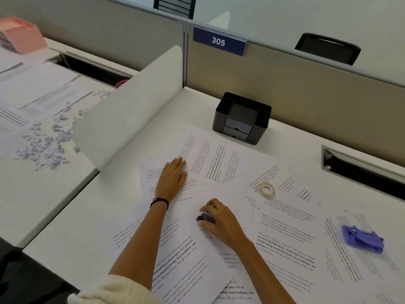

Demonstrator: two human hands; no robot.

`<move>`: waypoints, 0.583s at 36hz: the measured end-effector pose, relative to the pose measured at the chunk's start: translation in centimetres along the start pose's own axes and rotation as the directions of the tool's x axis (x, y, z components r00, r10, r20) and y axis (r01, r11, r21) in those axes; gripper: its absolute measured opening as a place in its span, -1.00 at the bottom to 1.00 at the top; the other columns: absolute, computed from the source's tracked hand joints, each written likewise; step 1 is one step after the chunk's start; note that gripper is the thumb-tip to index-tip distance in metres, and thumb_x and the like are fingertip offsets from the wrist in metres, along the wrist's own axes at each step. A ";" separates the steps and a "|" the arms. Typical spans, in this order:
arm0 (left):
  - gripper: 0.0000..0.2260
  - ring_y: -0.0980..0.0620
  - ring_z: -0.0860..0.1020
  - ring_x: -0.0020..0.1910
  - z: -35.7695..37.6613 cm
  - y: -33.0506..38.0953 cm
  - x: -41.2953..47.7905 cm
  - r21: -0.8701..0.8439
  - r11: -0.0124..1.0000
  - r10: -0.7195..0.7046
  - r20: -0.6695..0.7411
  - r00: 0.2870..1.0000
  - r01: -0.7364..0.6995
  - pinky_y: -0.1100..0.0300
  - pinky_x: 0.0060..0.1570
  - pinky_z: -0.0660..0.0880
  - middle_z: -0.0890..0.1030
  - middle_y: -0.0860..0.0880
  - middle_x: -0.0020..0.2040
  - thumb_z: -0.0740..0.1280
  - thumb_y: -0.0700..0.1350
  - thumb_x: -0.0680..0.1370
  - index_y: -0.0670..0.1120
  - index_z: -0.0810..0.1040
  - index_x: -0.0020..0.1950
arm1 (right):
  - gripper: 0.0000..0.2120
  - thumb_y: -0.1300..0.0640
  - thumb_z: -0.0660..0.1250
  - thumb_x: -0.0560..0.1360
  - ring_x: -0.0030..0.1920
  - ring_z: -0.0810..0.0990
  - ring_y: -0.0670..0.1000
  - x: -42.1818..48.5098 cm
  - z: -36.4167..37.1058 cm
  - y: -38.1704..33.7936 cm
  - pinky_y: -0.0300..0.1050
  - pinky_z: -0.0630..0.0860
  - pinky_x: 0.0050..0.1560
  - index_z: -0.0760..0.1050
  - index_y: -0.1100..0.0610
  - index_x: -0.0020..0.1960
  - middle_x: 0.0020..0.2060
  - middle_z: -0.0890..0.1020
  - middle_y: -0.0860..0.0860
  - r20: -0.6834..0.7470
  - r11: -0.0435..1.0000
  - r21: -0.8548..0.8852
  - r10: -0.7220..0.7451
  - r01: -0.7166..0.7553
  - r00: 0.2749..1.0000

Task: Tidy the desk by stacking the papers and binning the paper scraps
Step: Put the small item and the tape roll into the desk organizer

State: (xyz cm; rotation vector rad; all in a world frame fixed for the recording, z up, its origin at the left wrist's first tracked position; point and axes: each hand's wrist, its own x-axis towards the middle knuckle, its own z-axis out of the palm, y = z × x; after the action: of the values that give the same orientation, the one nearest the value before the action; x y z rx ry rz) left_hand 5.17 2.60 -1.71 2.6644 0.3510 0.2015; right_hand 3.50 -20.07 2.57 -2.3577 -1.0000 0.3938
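Note:
Several printed sheets of paper (221, 167) lie spread and overlapping over the white desk (72, 218). My left hand (173, 178) rests flat on one sheet, its fingers straight. My right hand (219, 218) grips a small dark object (205, 218), perhaps a binder clip, down on the papers near the middle. A heap of pale purple paper scraps (47, 141) lies on the neighbouring desk at the left, beyond the curved white divider (131, 106). More printed sheets (41, 93) lie behind the scraps.
A black desk organiser (241, 117) stands at the back of the desk. A roll of clear tape (266, 189) and a purple hole punch (362, 238) lie on the papers to the right. A cable slot (361, 174) opens at the right edge. A pink box (19, 34) sits far left.

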 end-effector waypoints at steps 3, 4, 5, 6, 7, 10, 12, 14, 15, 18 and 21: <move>-0.43 -0.01 0.10 0.49 0.0 0.1 0.0 0.008 1.000 0.003 -0.003 1.000 -0.003 0.15 0.45 -0.11 0.17 -0.07 0.50 -0.14 0.15 0.56 -0.11 0.17 0.49 | -0.69 0.00 0.36 0.45 -0.03 0.51 -0.10 0.1 -0.3 0.4 -0.37 0.41 -0.09 0.50 0.05 0.16 0.06 0.46 -0.08 -0.001 0.997 0.070 0.037 -0.037 0.999; -0.41 -0.01 0.11 0.49 -0.1 0.1 0.0 0.008 1.000 0.006 -0.006 1.000 -0.006 0.15 0.45 -0.10 0.18 -0.07 0.50 -0.16 0.17 0.55 -0.11 0.17 0.49 | -0.69 0.01 0.36 0.45 -0.04 0.50 -0.12 0.1 -0.4 0.4 -0.40 0.40 -0.10 0.49 0.05 0.17 0.06 0.45 -0.10 -0.006 0.995 0.093 0.046 -0.045 0.999; -0.40 0.00 0.11 0.49 -0.1 0.1 0.0 0.006 1.000 0.007 -0.006 1.000 -0.007 0.15 0.45 -0.10 0.18 -0.07 0.50 -0.17 0.17 0.55 -0.11 0.18 0.48 | -0.68 0.01 0.36 0.45 -0.04 0.50 -0.14 0.1 -0.5 0.5 -0.42 0.41 -0.10 0.49 0.05 0.18 0.05 0.44 -0.11 -0.016 0.991 0.121 0.053 -0.051 0.998; -0.42 0.00 0.11 0.49 -0.1 0.1 0.0 0.007 1.000 0.004 -0.006 1.000 -0.004 0.15 0.45 -0.09 0.19 -0.06 0.50 -0.15 0.16 0.56 -0.11 0.18 0.48 | -0.67 0.01 0.37 0.45 -0.04 0.50 -0.14 0.2 -0.6 0.6 -0.40 0.44 -0.07 0.48 0.05 0.19 0.04 0.45 -0.11 -0.026 0.986 0.154 0.064 -0.060 0.998; -0.45 0.00 0.12 0.49 0.0 0.0 0.0 0.010 1.000 0.002 -0.007 1.000 -0.002 0.14 0.46 -0.08 0.19 -0.06 0.50 -0.12 0.14 0.57 -0.11 0.18 0.48 | -0.66 0.00 0.38 0.45 -0.03 0.51 -0.13 0.2 -0.7 0.6 -0.36 0.47 -0.02 0.47 0.04 0.20 0.05 0.46 -0.11 -0.042 0.979 0.192 0.076 -0.067 0.996; -0.53 0.00 0.15 0.48 0.2 -0.2 0.1 0.016 1.000 -0.005 -0.011 1.000 0.006 0.12 0.46 -0.03 0.22 -0.06 0.48 -0.03 0.07 0.61 -0.10 0.21 0.47 | -0.63 0.02 0.41 0.43 0.02 0.54 -0.11 0.3 -0.9 0.8 -0.23 0.51 0.08 0.45 -0.01 0.21 0.08 0.51 -0.08 -0.084 0.943 0.321 0.125 -0.092 0.989; -0.55 0.01 0.19 0.46 0.4 -0.4 0.1 0.015 1.000 -0.011 -0.021 1.000 0.011 0.13 0.46 0.00 0.26 -0.05 0.47 0.01 0.06 0.62 -0.09 0.23 0.46 | -0.63 0.05 0.42 0.42 0.03 0.56 -0.12 0.3 -1.1 0.8 -0.21 0.52 0.09 0.42 -0.07 0.19 0.06 0.53 -0.07 -0.137 0.916 0.391 0.153 -0.088 0.979; -0.52 0.01 0.22 0.45 0.4 -0.4 0.2 0.001 1.000 -0.019 -0.023 1.000 0.019 0.14 0.45 0.02 0.28 -0.05 0.46 -0.04 0.10 0.60 -0.09 0.25 0.45 | -0.61 0.09 0.42 0.42 0.02 0.56 -0.14 0.3 -1.3 1.0 -0.29 0.50 0.07 0.39 -0.13 0.18 0.05 0.53 -0.09 -0.201 0.899 0.430 0.181 -0.079 0.963; -0.52 0.01 0.23 0.44 0.4 -0.4 0.2 -0.005 1.000 -0.022 -0.026 0.999 0.022 0.15 0.45 0.02 0.29 -0.04 0.46 -0.04 0.10 0.60 -0.09 0.26 0.45 | -0.60 0.10 0.42 0.42 0.02 0.56 -0.15 0.4 -1.3 1.1 -0.32 0.50 0.05 0.38 -0.14 0.18 0.06 0.53 -0.12 -0.223 0.891 0.446 0.198 -0.080 0.955; -0.58 0.02 0.24 0.44 0.7 -0.5 0.2 -0.011 1.000 -0.027 -0.041 0.999 0.027 0.17 0.43 0.01 0.30 -0.04 0.45 0.06 0.03 0.62 -0.09 0.28 0.44 | -0.56 -0.13 0.39 0.38 0.03 0.57 -0.14 0.6 -1.8 1.4 -0.34 0.52 0.02 0.38 -0.11 0.21 0.09 0.53 -0.13 -0.268 0.869 0.488 0.232 -0.076 0.935; -0.53 0.03 0.25 0.43 0.7 -0.5 0.2 -0.021 0.999 -0.036 -0.043 0.998 0.035 0.19 0.43 0.01 0.31 -0.03 0.44 -0.01 0.09 0.60 -0.08 0.29 0.44 | -0.47 -0.21 0.38 0.36 0.04 0.57 -0.14 1.1 -2.4 2.2 -0.33 0.53 -0.01 0.41 0.00 0.24 0.09 0.57 0.00 -0.286 0.837 0.542 0.268 -0.075 0.920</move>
State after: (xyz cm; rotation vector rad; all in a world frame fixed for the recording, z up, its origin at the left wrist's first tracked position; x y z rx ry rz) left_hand 5.36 2.83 -2.53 2.6353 0.4073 0.2509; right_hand 6.61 -21.37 3.17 -1.9224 -0.4319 0.2538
